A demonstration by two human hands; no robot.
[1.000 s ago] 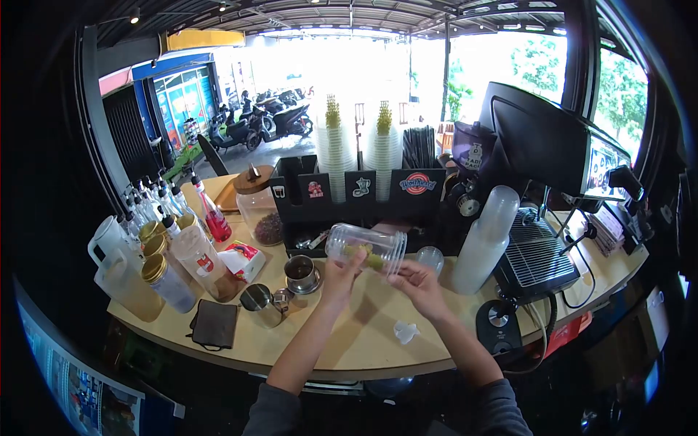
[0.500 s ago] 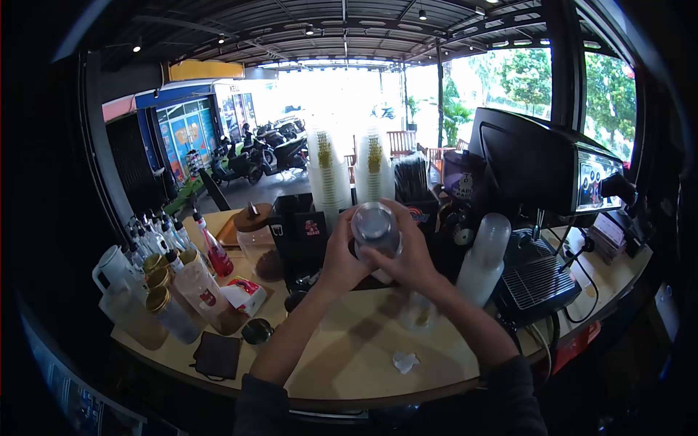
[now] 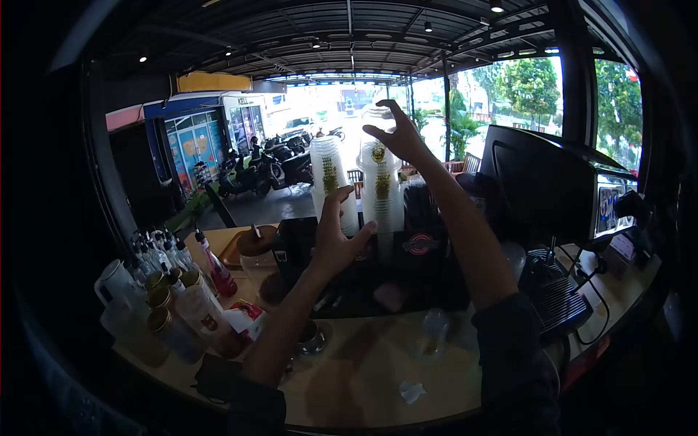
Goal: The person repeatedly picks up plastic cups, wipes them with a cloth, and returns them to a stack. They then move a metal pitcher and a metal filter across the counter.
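My right hand (image 3: 401, 136) is raised at the top of the right stack of clear plastic cups (image 3: 384, 187), which has gold prints. Its fingers and thumb are spread in a curve beside the uppermost cups (image 3: 376, 115). Lower down, my left hand (image 3: 338, 236) is open, thumb and fingers wide apart, in front of the two stacks. Its fingertips overlap the left cup stack (image 3: 329, 173), and its thumb points toward the base of the right one.
A single clear cup (image 3: 435, 327) and a crumpled white scrap (image 3: 412, 392) sit on the counter. A metal cup (image 3: 311, 338) stands near my left forearm. Bottles and jars (image 3: 167, 320) crowd the left; a coffee machine (image 3: 556, 182) stands on the right.
My hands have parted and let go of the clear cup they held together. The right went up to the right stack's top, which now stands taller; the left stayed lower. The view has shifted slightly.
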